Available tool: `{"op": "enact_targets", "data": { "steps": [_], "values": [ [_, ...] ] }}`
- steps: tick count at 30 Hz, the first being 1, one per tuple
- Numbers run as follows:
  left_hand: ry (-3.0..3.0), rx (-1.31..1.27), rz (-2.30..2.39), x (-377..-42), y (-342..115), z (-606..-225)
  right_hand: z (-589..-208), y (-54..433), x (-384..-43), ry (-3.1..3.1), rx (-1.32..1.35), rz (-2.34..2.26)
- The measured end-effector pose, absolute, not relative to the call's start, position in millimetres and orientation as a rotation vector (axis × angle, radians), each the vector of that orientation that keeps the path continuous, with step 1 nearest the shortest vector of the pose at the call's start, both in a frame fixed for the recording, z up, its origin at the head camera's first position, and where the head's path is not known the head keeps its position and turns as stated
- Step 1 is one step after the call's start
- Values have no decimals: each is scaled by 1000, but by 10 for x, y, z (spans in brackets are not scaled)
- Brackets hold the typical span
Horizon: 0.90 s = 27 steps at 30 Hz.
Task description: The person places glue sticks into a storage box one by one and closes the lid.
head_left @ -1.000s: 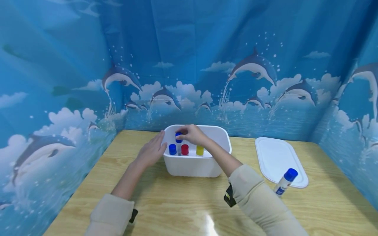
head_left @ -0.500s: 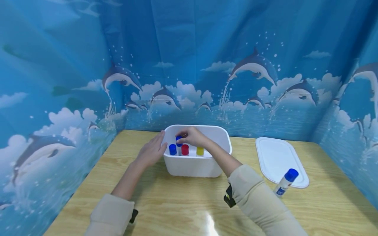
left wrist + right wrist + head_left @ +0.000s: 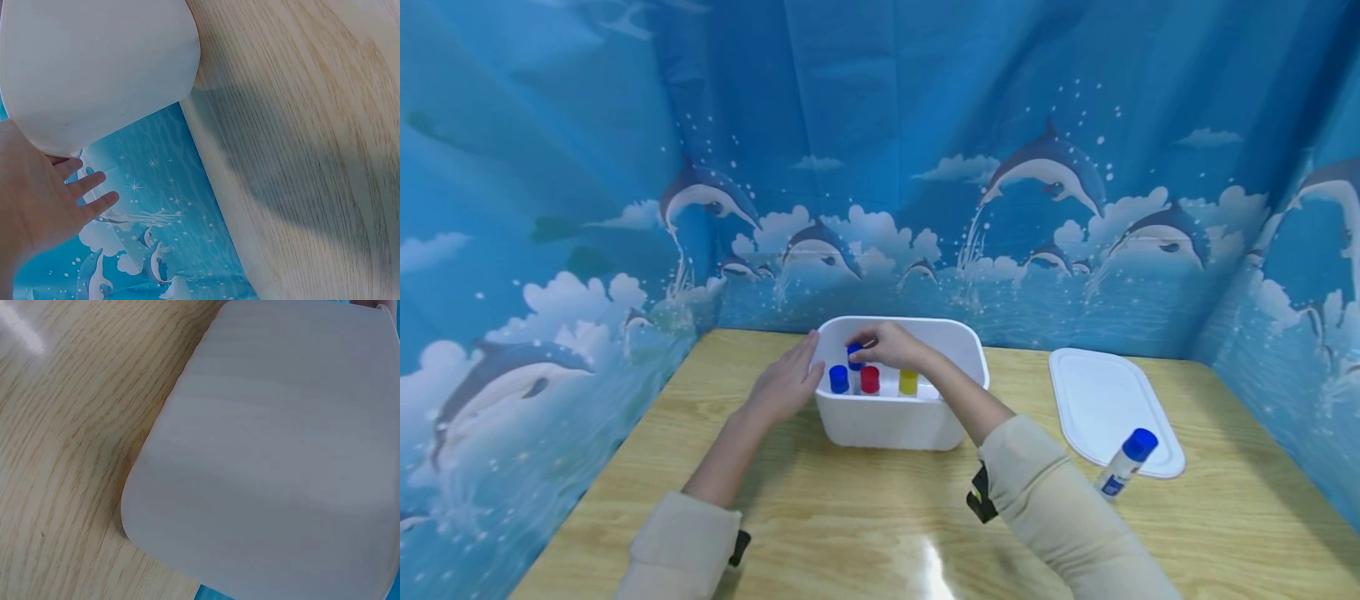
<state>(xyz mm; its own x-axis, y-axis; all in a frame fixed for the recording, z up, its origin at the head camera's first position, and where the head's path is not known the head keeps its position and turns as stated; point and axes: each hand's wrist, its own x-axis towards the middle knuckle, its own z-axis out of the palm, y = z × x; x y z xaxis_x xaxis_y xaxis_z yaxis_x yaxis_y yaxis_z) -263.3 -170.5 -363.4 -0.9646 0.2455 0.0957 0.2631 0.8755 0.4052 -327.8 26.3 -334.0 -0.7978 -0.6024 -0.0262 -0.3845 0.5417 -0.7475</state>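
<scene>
A white plastic bin (image 3: 891, 423) stands at the table's far side. Inside it, my right hand (image 3: 891, 346) pinches the blue cap of an upright glue stick (image 3: 855, 357) near the left wall. Closer to the front wall are another blue-capped stick (image 3: 838, 381), a red-capped one (image 3: 869, 381) and a yellow-capped one (image 3: 908, 383); their lower parts are hidden. My left hand (image 3: 785, 383) rests with straight fingers against the bin's left rim. In the left wrist view, the left hand (image 3: 47, 194) lies along the bin's side wall (image 3: 106, 62).
A white lid (image 3: 1108, 404) lies flat on the table to the right of the bin. Before its front edge stands a glue stick with a blue cap (image 3: 1126, 462). A blue curtain (image 3: 887, 167) printed with dolphins hangs behind and along the sides of the wooden table (image 3: 850, 517).
The blue-capped glue stick in my right hand has sunk slightly lower in the bin, and the hand with it. My left hand has stayed in place.
</scene>
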Motion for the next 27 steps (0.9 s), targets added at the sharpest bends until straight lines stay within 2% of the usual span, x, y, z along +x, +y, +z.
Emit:
{"op": "enact_targets", "data": {
  "steps": [27],
  "values": [
    [-3002,-395,-685,-2633,-1698,-3634,-3372,262,-3310,2497,-796,-1137]
  ]
}}
